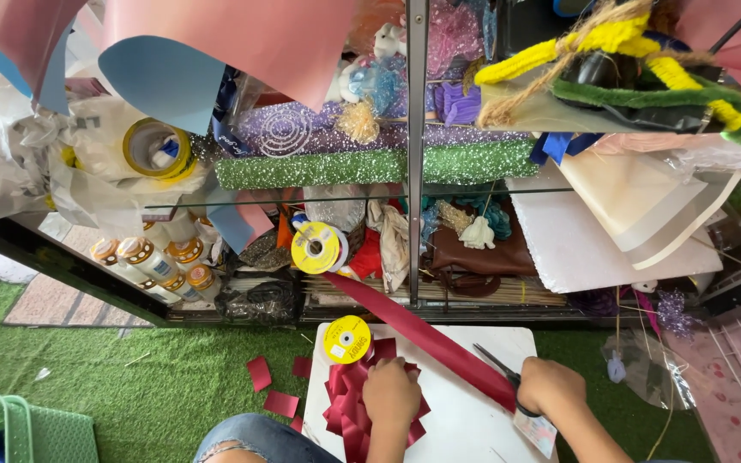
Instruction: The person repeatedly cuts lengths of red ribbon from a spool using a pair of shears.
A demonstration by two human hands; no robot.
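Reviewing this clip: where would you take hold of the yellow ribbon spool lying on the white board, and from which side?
Probably grip the yellow ribbon spool by its round outer rim, coming from above on its far-left side. It lies flat on the white board, face up, and the dark red bow under the left hand crowds its near edge, so that side looks blocked.

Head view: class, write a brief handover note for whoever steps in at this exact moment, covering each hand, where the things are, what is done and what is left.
Left hand: pressed down on the dark red ribbon bow on the white board.
Right hand: holds the scissors, blades at the long red ribbon strip.
The strip runs up to the yellow spool on the shelf; a second yellow spool lies on the board.
Done: bow loops formed; cut red scraps lie on the green turf.
Left: strip not yet cut through.
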